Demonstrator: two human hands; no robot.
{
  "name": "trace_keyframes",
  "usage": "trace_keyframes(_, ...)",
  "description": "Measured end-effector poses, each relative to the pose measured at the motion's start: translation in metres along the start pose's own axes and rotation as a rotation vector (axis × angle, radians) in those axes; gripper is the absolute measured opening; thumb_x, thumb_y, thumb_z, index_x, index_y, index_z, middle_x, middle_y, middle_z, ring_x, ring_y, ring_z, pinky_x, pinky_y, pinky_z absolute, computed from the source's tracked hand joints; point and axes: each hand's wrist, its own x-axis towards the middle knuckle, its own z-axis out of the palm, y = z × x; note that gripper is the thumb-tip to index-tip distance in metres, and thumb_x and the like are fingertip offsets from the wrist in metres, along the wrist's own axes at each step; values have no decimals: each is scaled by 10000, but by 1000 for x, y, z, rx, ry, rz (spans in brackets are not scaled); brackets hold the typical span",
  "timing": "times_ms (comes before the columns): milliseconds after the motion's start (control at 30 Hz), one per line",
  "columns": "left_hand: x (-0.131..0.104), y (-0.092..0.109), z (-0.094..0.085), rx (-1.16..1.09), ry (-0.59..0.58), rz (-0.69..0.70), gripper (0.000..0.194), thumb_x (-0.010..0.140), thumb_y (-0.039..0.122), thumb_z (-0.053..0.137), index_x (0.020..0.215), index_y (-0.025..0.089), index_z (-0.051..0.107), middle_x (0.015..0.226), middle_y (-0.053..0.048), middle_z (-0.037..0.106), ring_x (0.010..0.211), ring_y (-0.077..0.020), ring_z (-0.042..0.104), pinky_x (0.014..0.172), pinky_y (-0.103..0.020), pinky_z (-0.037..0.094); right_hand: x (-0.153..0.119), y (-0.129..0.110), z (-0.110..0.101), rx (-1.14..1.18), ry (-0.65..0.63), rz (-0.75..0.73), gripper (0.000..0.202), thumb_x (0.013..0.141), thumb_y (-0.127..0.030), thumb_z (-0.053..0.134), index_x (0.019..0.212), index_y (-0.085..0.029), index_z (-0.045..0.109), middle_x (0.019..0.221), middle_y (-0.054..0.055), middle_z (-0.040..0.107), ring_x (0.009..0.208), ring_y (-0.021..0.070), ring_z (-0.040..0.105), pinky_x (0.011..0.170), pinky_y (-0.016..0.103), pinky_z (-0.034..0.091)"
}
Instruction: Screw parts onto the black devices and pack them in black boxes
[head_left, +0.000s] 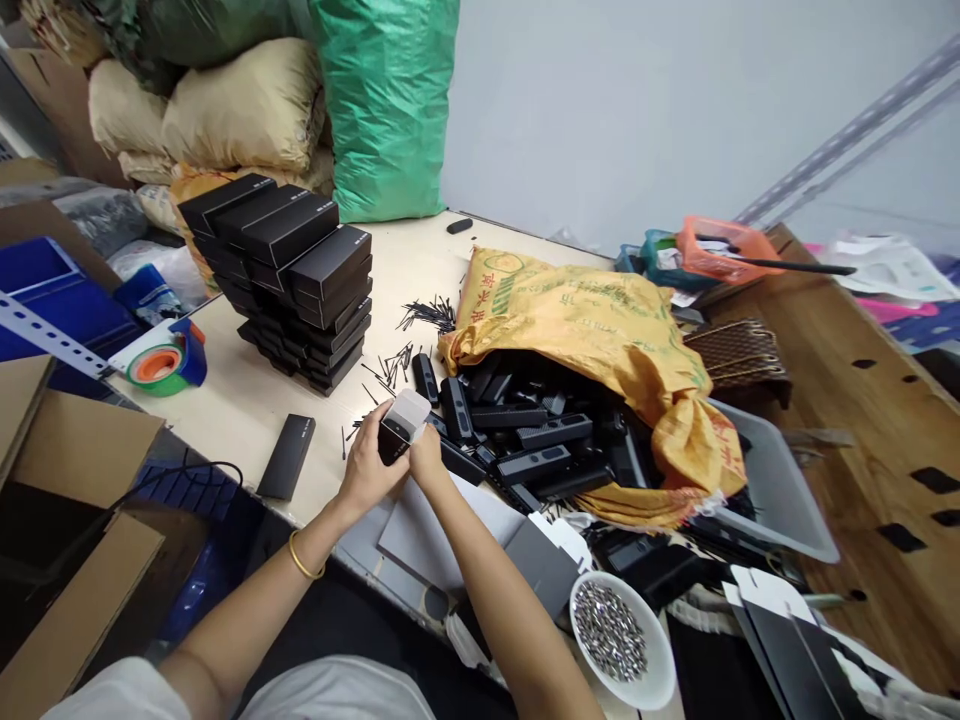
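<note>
- Shows a black box [393,440] with pale end flap [411,408] open.
- Bears small white print on one face.
- Sits tilted between left hand [367,462] and right hand [427,453].

Stacked boxes [330,275], bulging sacks [240,110] and small metal parts [609,630] mark a workshop.

A: Viewpoint?
B: Head-worn, above both hands [366,468], facing forward and down across the desk [405,262] (its front edge runs aslant).
A: Range?
B: Near; forearms [262,602] enter at bottom, wall [637,110] beyond.
</note>
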Motion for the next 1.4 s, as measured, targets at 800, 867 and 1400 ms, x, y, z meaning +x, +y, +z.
trace_keyframes(800,-27,27,54,-290,-396,147,625,638,160,631,1224,187,417,1274,-121,504,1207,-255,483,1032,-411,408,-98,62,-51,724,468,214,490,781,-522,576,1108,-159,530,963,94,608,807,213,597,706,353,491)
trace_keyframes(867,-26,28,55,-328,-433,128,705,634,186,661,1268,179,353,1315,-150,474,1219,-274,482,1020,-424,418,-99,46,-40,700,580,247,385,836,-492,515,1018,-158,576,944,98,623,857,226,598,777,386,477)
trace_keyframes(1400,-34,21,66,-313,-442,98,846,654,165,652,1338,163,154,1314,-192,421,1225,-289,464,990,-442,434,-123,28,-18,488,736,-20,266,897,-291,467,1102,-159,573,1215,160,576,1107,267,547,919,482,419)
